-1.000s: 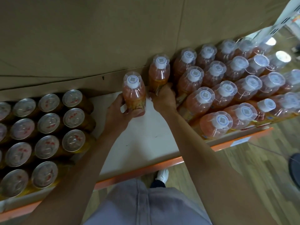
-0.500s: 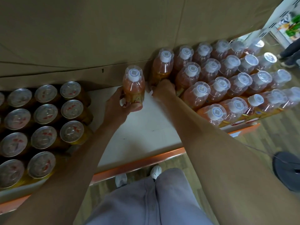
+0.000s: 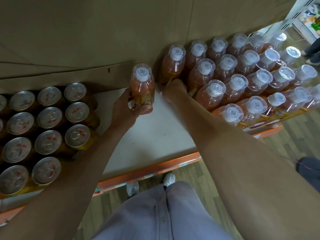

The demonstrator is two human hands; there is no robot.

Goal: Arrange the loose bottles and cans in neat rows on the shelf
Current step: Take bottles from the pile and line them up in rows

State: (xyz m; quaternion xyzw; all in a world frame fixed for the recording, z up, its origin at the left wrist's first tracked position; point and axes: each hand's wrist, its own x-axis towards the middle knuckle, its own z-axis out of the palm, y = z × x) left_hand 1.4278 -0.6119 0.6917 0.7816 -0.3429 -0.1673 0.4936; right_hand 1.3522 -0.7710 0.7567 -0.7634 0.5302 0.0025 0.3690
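My left hand (image 3: pixel 126 110) grips an orange drink bottle (image 3: pixel 142 87) with a white cap, upright near the back of the white shelf (image 3: pixel 152 135). My right hand (image 3: pixel 173 90) is wrapped round the base of a second orange bottle (image 3: pixel 173 64) at the back left corner of the bottle block (image 3: pixel 242 78). Those bottles stand in rows on the right part of the shelf. Rows of silver-topped cans (image 3: pixel 46 129) fill the left part.
A cardboard wall (image 3: pixel 121 32) backs the shelf. The shelf's orange front edge (image 3: pixel 149 170) runs below my arms. My legs and white shoes stand on the wooden floor (image 3: pixel 285 139). Another person's feet (image 3: pixel 311 52) are at the far right.
My right hand has pushed its bottle back towards the cardboard, into line with the back row. The left hand still holds its bottle in about the same place.
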